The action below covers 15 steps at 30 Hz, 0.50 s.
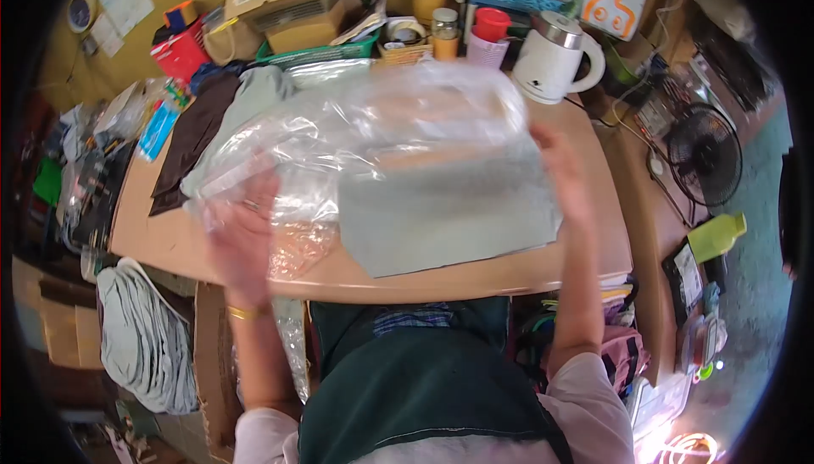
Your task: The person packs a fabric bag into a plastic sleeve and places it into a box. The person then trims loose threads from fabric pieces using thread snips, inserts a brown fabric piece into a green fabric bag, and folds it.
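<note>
A large clear plastic bag [339, 121] is spread in the air above the table, its left part crumpled and shiny. My left hand [242, 231], wearing a ring and a bracelet, grips the bag at its lower left; the plastic partly covers the fingers. At the bag's right end is my right hand [566, 177], smeared by motion, so whether it touches the plastic is unclear. Beneath the bag lies a flat grey cloth piece [449, 214], its right edge beside my right hand. Folded grey-green cloth [242, 108] and dark brown cloth [191, 146] lie at the left.
A white electric kettle [549, 57] stands at the back right, near a red cup [492, 23] and a lidded jar [444, 33]. A cardboard box [297, 11] sits in a green basket [322, 53]. A black fan [702, 155] is at right; stacked grey cloth [148, 337] is lower left.
</note>
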{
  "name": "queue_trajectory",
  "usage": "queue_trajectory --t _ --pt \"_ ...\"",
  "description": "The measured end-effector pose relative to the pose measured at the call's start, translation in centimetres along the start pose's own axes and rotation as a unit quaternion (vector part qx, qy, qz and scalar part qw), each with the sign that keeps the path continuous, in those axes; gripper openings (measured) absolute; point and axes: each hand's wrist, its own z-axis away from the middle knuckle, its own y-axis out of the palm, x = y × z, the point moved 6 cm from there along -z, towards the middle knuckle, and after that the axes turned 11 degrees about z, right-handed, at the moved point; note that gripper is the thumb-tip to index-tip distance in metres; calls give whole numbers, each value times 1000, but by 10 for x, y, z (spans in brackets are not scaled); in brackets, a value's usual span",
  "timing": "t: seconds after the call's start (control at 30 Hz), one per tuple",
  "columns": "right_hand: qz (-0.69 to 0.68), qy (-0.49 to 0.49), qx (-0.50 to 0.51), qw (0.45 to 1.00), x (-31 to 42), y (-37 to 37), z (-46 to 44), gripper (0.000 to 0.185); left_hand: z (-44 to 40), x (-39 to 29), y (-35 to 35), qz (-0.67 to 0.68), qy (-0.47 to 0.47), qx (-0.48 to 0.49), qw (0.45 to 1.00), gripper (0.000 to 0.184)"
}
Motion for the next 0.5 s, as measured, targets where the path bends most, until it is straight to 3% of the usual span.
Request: queue_trajectory --t 0.03,0.07,0.1,0.13,0.17,0.2,0.27,0.3,0.33,0.4,0.47,0.5 --pt "118 6 4 993 -6 28 5 51 14 40 -7 -48 11 23 999 60" --pt "184 -41 -3 982 -11 69 16 54 29 87 -3 -183 -51 -67 980 61" --pt "242 -67 47 967 -8 106 26 57 42 118 6 -178 -56 -60 981 61" --pt "345 -93 113 927 4 134 34 58 55 149 16 -432 -97 21 896 57" --pt "440 -116 180 872 9 152 41 60 65 174 14 -653 -128 100 739 54" --pt "441 -111 180 872 2 145 43 60 67 186 -4 -651 -131 104 740 54" --pt "548 -56 189 813 -29 117 40 64 62 194 -35 -753 -54 147 639 55" --pt "537 1 187 823 -34 89 40 68 55 189 -41 -754 -54 147 638 55" --pt "536 0 187 823 -42 79 49 68 45 182 -47 -742 -55 131 655 55" --pt "518 50 94 849 -55 62 73 69 36 178 -42 -730 -52 109 672 54" --pt "535 93 55 838 -46 74 85 71 31 180 -6 -774 -57 93 624 51" --pt "549 140 20 824 -40 78 96 74 39 191 17 -768 -40 136 624 54"
